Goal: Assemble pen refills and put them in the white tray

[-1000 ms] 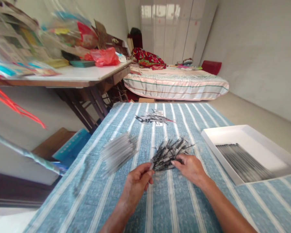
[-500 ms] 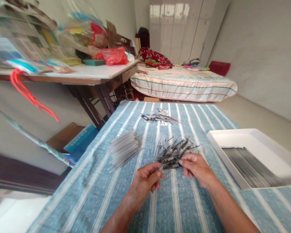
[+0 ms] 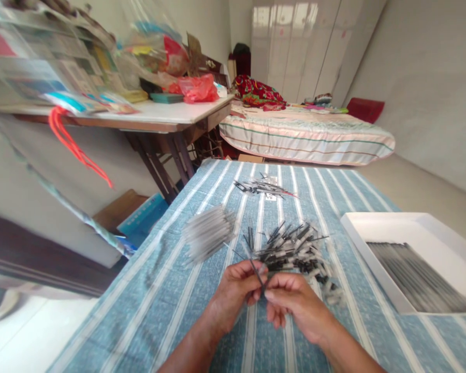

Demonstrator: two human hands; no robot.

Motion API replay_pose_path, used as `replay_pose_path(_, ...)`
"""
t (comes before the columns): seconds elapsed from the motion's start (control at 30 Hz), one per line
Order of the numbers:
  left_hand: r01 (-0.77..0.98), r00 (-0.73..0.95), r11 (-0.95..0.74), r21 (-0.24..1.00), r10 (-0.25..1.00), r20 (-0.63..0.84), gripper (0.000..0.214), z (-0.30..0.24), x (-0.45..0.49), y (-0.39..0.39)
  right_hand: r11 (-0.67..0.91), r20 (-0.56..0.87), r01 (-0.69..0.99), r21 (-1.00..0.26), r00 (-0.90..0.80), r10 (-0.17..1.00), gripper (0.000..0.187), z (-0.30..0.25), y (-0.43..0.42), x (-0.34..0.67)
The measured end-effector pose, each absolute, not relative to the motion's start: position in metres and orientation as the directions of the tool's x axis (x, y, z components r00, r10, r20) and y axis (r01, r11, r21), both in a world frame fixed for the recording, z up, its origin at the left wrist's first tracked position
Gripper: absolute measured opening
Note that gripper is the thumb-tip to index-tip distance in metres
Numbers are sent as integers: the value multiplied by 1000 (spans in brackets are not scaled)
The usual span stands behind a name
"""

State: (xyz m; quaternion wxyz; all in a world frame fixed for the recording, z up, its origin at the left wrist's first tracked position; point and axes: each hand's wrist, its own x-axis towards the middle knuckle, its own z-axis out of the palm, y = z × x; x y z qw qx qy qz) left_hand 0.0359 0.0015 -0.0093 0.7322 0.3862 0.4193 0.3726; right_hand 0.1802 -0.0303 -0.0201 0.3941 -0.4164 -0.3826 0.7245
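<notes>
My left hand [image 3: 235, 290] and my right hand [image 3: 291, 303] meet over the striped cloth, both pinched on one thin dark pen part [image 3: 256, 273] that sticks up between the fingertips. Just beyond them lies a loose pile of black and clear pen parts [image 3: 295, 248]. To the left of that pile sits a bundle of pale thin tubes [image 3: 207, 235]. A smaller heap of dark parts [image 3: 264, 187] lies farther back on the table.
The blue-and-white striped tablecloth [image 3: 171, 305] covers the table. A white tray [image 3: 411, 228] with rows of dark rods stands at the right. A cluttered wooden table [image 3: 159, 114] is at the left, a bed [image 3: 306, 134] behind.
Both hands have drawn back from the pile toward me and come together, pinching one thin part between them. The view has shifted, so everything sits farther right.
</notes>
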Motion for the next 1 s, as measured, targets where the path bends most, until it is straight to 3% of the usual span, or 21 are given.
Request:
replay_pose_path(0.27,-447,384,487,751,862,-331,12,-9,37,2,-307,-267,-145,-941,-244,932,31,-24,-30,180)
replay_pose_path(0.43,-345,407,520,782,833,-374,13,-11,38,0,-219,-204,-14,-976,-308,929,31,-27,-28,188)
replay_pose_path(0.5,-258,434,532,807,810,-395,12,-10,39,-2,-193,-184,-9,-981,-259,948,31,-25,-25,194)
replay_pose_path(0.7,-50,525,500,865,750,-403,7,-8,45,-9,-201,-186,-179,-963,-93,978,28,-18,-22,198)
replay_pose_path(1.0,-117,528,495,861,765,-368,16,-12,44,-8,37,-90,-477,-878,242,966,19,-14,-6,236)
